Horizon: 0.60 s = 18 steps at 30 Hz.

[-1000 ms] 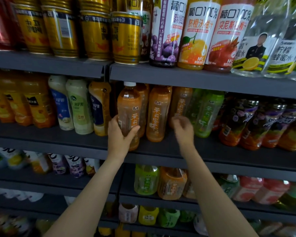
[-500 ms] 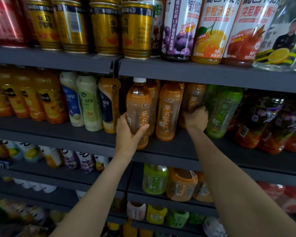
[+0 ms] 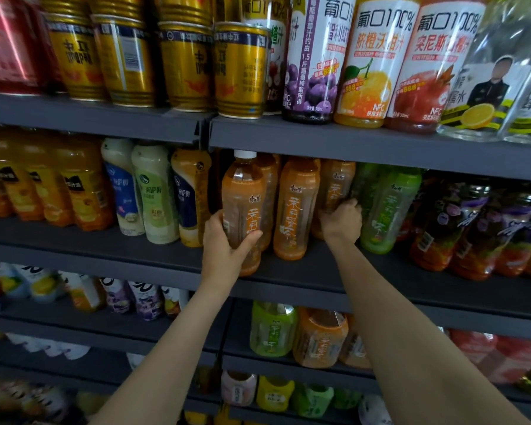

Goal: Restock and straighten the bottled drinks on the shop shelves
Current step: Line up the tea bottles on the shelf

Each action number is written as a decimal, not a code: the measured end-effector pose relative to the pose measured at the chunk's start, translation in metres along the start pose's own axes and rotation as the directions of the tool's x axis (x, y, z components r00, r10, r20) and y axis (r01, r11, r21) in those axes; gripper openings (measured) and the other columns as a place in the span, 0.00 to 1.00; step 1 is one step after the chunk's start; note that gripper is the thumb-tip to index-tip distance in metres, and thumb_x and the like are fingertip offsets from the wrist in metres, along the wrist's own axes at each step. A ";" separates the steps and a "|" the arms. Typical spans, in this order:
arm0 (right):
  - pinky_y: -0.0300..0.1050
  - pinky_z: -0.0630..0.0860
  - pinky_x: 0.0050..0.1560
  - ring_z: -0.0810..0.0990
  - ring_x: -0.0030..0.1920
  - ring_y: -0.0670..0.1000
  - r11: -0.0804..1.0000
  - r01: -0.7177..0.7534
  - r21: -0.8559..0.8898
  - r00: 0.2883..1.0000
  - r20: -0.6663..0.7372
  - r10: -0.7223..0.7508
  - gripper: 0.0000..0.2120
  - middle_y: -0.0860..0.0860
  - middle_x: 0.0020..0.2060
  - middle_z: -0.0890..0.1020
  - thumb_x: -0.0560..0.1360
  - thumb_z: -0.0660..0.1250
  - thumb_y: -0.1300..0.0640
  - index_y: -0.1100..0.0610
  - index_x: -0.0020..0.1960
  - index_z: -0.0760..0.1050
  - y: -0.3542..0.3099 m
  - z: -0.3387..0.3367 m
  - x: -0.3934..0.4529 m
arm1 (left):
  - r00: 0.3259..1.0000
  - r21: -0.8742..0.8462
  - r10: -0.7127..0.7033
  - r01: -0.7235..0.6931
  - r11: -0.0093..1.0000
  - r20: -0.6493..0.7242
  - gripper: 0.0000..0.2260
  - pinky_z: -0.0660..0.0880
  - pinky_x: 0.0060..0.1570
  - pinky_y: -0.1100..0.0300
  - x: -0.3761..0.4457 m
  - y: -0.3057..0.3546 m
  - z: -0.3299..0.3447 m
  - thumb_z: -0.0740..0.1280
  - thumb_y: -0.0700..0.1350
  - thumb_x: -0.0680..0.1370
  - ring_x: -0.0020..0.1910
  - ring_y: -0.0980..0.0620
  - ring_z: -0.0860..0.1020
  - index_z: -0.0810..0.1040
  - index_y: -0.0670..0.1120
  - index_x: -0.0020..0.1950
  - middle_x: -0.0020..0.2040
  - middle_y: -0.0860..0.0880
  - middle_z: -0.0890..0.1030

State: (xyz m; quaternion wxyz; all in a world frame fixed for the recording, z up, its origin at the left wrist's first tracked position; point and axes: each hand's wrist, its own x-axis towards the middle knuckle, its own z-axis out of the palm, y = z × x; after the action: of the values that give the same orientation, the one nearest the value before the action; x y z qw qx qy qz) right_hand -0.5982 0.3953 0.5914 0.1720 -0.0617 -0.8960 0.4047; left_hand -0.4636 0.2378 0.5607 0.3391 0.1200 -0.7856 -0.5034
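On the middle shelf [image 3: 319, 274] stands a row of orange tea bottles. My left hand [image 3: 224, 250] grips the front one, a white-capped orange tea bottle [image 3: 242, 197], near its base at the shelf's front edge. My right hand [image 3: 341, 220] reaches deeper and curls around the lower part of another orange bottle [image 3: 334, 185] set further back, next to a green tea bottle [image 3: 387, 210]. Between my hands stands a third orange bottle [image 3: 295, 210], upright.
Gold cans [image 3: 239, 69] and tall juice bottles [image 3: 374, 62] fill the shelf above. Yellow juice bottles [image 3: 83, 185] and milky drinks [image 3: 154, 191] stand to the left, dark fruit-tea bottles [image 3: 448, 228] to the right. Lower shelves hold more green and orange bottles [image 3: 319, 335].
My right hand has reached further back into the shelf and closed around the rear orange bottle. My left hand keeps its grip on the front bottle. The view has moved closer.
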 end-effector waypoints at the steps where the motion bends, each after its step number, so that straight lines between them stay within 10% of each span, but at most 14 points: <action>1: 0.55 0.70 0.59 0.69 0.64 0.62 1.000 0.004 -0.008 1.000 -0.001 -0.004 0.32 0.63 0.64 0.70 0.70 0.72 0.53 0.66 0.66 0.62 0.001 0.000 0.000 | 1.000 -0.005 -0.001 0.001 1.000 -0.001 0.34 0.71 0.62 0.48 0.000 -0.001 0.000 0.72 0.53 0.70 0.63 0.47 0.70 0.62 0.42 0.69 0.62 0.44 0.71; 14: 0.50 0.70 0.60 0.70 0.62 0.58 0.955 0.195 0.223 0.979 -0.111 -0.173 0.29 0.60 0.61 0.69 0.71 0.71 0.53 0.64 0.65 0.64 0.015 -0.026 -0.034 | 0.997 -0.070 -0.043 0.048 0.996 0.060 0.31 0.69 0.55 0.61 -0.004 0.010 -0.005 0.73 0.50 0.70 0.61 0.52 0.72 0.64 0.44 0.68 0.63 0.46 0.72; 18: 0.45 0.73 0.57 0.73 0.58 0.51 0.891 0.243 0.383 0.869 0.323 -0.376 0.23 0.52 0.58 0.73 0.72 0.71 0.59 0.58 0.64 0.67 0.033 -0.046 -0.068 | 0.984 -0.069 0.014 -0.002 0.998 0.175 0.30 0.69 0.56 0.60 -0.019 0.028 0.012 0.73 0.52 0.70 0.61 0.52 0.73 0.65 0.47 0.67 0.63 0.49 0.73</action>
State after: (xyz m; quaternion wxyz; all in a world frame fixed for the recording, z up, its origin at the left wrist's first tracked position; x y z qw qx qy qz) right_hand -0.5196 0.4321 0.5774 0.0624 0.1959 -0.8293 0.5196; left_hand -0.4528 0.2690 0.5739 0.2746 0.0602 -0.7951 -0.5374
